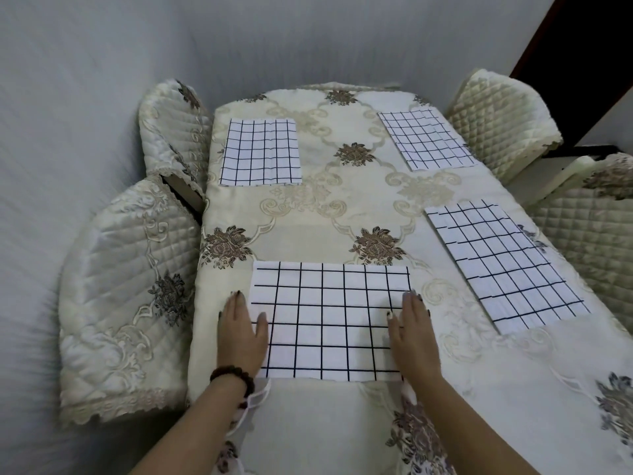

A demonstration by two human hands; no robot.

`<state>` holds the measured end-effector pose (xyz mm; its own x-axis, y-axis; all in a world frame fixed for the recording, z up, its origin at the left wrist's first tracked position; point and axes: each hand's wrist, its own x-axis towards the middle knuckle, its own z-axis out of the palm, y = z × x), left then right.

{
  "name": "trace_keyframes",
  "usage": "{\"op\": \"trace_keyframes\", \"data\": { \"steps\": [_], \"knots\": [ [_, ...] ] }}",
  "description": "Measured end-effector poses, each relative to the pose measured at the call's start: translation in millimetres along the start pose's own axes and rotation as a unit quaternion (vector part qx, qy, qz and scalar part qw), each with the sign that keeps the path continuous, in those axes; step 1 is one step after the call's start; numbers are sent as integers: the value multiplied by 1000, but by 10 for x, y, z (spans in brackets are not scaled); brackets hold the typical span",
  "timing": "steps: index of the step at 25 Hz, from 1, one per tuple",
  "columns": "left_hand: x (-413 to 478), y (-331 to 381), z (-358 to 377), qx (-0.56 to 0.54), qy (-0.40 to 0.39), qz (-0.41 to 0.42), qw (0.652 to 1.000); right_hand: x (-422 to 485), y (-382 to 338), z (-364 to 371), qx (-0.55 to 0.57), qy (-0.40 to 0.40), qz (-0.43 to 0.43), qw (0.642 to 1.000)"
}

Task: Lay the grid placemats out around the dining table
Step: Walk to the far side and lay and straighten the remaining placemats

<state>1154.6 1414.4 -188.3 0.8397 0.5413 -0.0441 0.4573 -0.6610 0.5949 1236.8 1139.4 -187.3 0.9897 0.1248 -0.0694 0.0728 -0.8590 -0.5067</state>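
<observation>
Four grid placemats lie flat on the desk (479, 389), apart from one another, with a cream floral tablecloth (308, 200) showing between them. Take 12 o'clock as the far end of the desk.

- The near placemat (329, 320) is at 6 o'clock. Its long edge runs parallel to the near desk edge and is set back from it.
- The second placemat (260, 152) is at 10 o'clock, close to the left desk edge.
- The third placemat (424, 138) is at 1 o'clock and the fourth placemat (503, 265) at 3 o'clock. Both lie along the right desk edge, slightly rotated.

The left hand (241, 334) lies palm down across the left edge of the near placemat. Its fingers (236, 306) are straight and grip nothing. A dark bead bracelet (233, 375) sits on the wrist. The right hand (414, 334) lies palm down on the right edge of the same placemat, with straight fingers that hold nothing.

Quilted cream chairs stand close against the desk sides: the near left chair (126, 303) at 8 o'clock, the far left chair (171, 128) at 10 o'clock, the far right chair (496, 118) at 1 o'clock and the near right chair (589, 234) at 3 o'clock. A pale wall (85, 63) stands just behind the left chairs and beyond the far end.
</observation>
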Motion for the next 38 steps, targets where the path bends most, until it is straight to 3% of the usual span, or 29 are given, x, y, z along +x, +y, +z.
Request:
{"op": "trace_keyframes", "data": {
  "steps": [2, 4, 6, 10, 15, 19, 23, 32, 38],
  "knots": [
    [177, 8, -223, -110, 31, -138, 984, 129, 81, -201, 84, 61, 125, 987],
    [322, -1, -306, -126, -4, -212, 969, 262, 136, -322, 143, 30, 218, 965],
    [404, 12, -341, -111, -46, -230, 966, 338, 140, -381, 160, -22, 260, 952],
    [448, 22, -310, -83, -110, -225, 965, 373, 97, -403, 148, -44, 268, 951],
    [440, 66, -196, -87, -124, -236, 960, 413, -2, -371, 137, -88, 272, 948],
    [489, 0, -193, -122, -162, -247, 948, 437, 42, -334, 131, -75, 277, 949],
    [580, -35, -319, -151, -146, -241, 948, 368, 78, -296, 183, -64, 278, 941],
    [1406, 118, -700, -105, -140, -167, 970, 54, -219, -56, 392, -90, 365, 839],
    [2061, 380, -557, -39, -113, -94, 988, -149, -687, 181, 517, -89, 410, 746]
  ]
}}
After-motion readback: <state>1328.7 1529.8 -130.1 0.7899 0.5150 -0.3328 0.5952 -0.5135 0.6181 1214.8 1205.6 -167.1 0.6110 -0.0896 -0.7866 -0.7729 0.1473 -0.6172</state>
